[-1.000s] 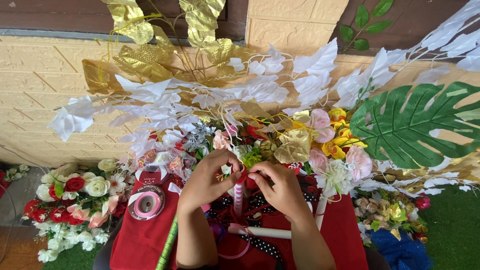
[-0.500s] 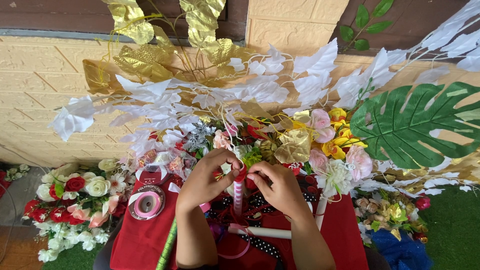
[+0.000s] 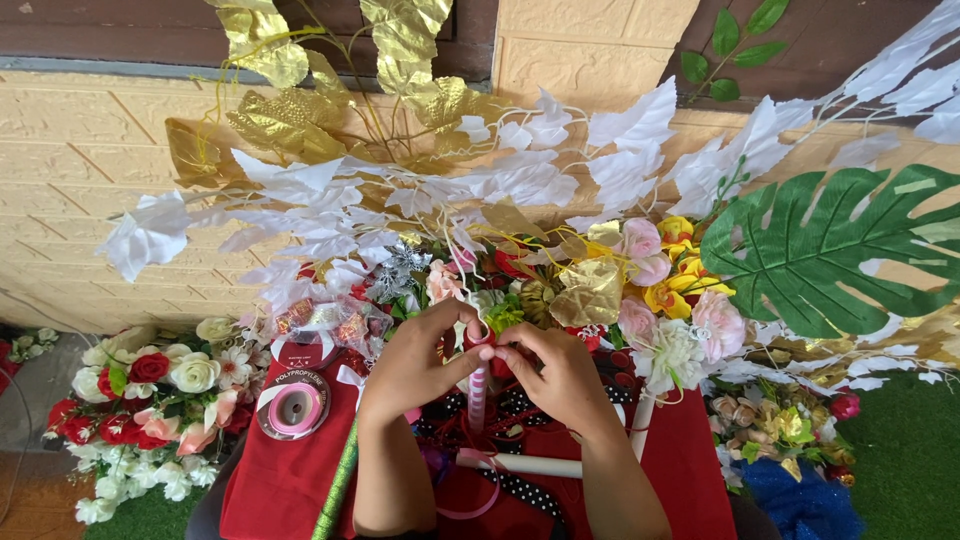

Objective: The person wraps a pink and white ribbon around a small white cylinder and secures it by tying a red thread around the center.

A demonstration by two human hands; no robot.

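Note:
My left hand point(image 3: 415, 360) and my right hand point(image 3: 555, 375) meet at the middle of an artificial flower arrangement. Both pinch a small red flower head point(image 3: 478, 338) with their fingertips, above a thin pink and white stem or ribbon point(image 3: 477, 395) that hangs straight down between them. Right behind the fingers sit a green bloom point(image 3: 503, 315), a gold leaf point(image 3: 590, 292) and pink roses point(image 3: 640, 250). The work rests over a red cloth point(image 3: 285, 475).
White fabric leaves point(image 3: 520, 180) and gold leaves point(image 3: 300, 120) fan out above. A big green monstera leaf point(image 3: 840, 250) spreads at right. A pink ribbon spool point(image 3: 294, 407) lies on the cloth at left, beside a bouquet of white and red roses point(image 3: 150, 390). A white rod point(image 3: 525, 465) lies below my hands.
My fingertips have closed in slightly around the red flower head; otherwise both hands stay in the same place.

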